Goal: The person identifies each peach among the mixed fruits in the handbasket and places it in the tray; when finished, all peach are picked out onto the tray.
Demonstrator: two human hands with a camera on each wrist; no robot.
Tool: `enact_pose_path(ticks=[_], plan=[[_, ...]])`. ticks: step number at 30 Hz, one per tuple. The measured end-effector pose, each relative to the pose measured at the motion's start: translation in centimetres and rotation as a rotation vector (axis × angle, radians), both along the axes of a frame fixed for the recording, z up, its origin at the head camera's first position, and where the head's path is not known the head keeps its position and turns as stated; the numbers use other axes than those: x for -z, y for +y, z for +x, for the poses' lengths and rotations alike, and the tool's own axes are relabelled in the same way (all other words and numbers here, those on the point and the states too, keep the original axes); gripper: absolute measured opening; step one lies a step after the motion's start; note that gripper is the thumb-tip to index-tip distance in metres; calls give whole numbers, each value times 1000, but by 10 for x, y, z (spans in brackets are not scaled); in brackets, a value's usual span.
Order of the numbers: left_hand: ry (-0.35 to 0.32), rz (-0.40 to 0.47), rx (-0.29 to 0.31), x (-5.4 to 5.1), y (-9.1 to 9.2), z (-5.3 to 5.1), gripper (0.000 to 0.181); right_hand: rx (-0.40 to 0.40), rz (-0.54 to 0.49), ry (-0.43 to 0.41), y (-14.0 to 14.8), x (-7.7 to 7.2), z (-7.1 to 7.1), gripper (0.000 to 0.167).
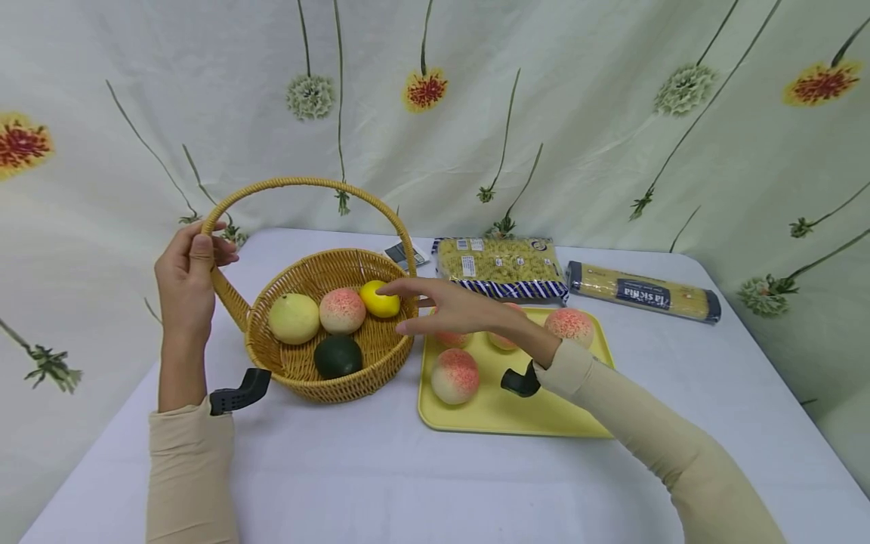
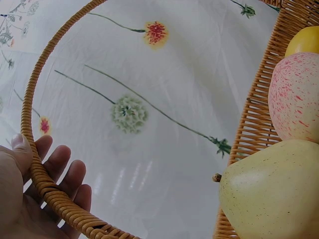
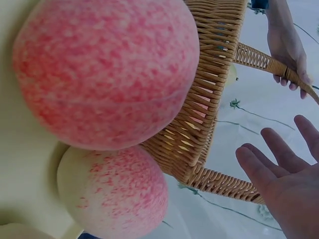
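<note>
In the head view a round wicker basket (image 1: 326, 391) stands at left with its tall handle (image 1: 299, 182) upright. My left hand (image 1: 186, 268) holds the handle's left side, thumb on one side and fingers behind. Inside the basket lie a pale yellow-green fruit (image 1: 294, 319) with a short stem, a peach (image 1: 342, 311), a lemon (image 1: 381, 306) and a dark green avocado (image 1: 337, 357). My right hand (image 1: 455, 306) hovers at the basket's right rim, fingers spread and extended toward the lemon. Between its fingers nothing shows in the right wrist view.
Right of the basket lies a yellow tray (image 1: 516, 423) with several peaches (image 1: 455, 375), partly hidden by my right arm. Behind it are a bag of pasta (image 1: 499, 264) and a spaghetti pack (image 1: 642, 291). A small packet (image 1: 418, 257) lies behind the basket.
</note>
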State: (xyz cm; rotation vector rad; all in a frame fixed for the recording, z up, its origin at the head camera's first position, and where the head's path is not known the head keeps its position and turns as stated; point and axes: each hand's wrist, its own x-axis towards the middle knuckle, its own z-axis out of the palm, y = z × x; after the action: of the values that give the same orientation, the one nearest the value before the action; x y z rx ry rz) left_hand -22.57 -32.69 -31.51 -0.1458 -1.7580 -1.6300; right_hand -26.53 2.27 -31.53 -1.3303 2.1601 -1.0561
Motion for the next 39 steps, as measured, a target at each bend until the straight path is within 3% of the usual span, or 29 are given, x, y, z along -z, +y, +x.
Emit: enact_pose_path(ticks=[5, 11, 27, 39], plan=[[4, 12, 9, -1, 1, 0, 29, -12, -4, 33, -13, -1, -4, 58], [-2, -9, -4, 0, 1, 1, 29, -33, -49, -1, -31, -3, -7, 58], [2, 3, 6, 0, 1, 1, 28, 15, -57, 44, -67, -13, -24, 58], [-19, -6, -14, -1, 2, 2, 30, 55, 26, 72, -82, -5, -39, 62]])
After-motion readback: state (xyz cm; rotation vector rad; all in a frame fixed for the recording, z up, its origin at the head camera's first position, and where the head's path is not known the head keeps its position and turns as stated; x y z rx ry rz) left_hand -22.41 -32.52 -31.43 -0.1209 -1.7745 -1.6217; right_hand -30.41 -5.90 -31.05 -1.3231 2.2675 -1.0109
